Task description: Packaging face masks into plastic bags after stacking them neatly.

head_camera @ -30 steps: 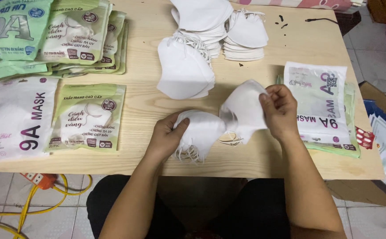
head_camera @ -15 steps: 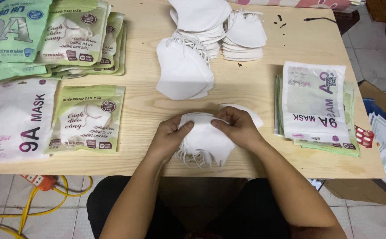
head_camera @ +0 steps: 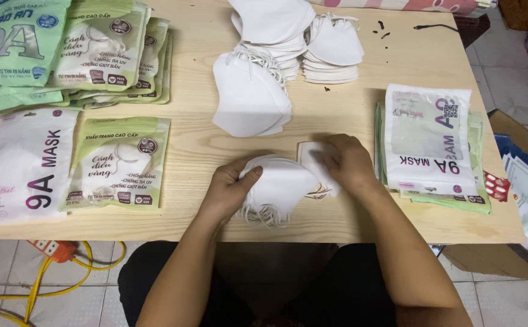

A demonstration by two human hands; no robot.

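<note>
Both hands have settled: left hand [head_camera: 231, 191] and right hand [head_camera: 349, 163], fingers pressing a small stack of white masks [head_camera: 276, 184] (near the counter's [head_camera: 203, 145] front edge); piles of loose masks [head_camera: 258, 91] and empty pouches [head_camera: 427, 142] remain.

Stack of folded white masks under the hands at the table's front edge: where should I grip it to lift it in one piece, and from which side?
Probably pinch the folded white masks across the smooth domed fold, coming from above and from the left hand side. The loose ear loops hang toward the table front edge, so a grip there would likely let the stack fan apart. The right hand covers the far end.
</note>
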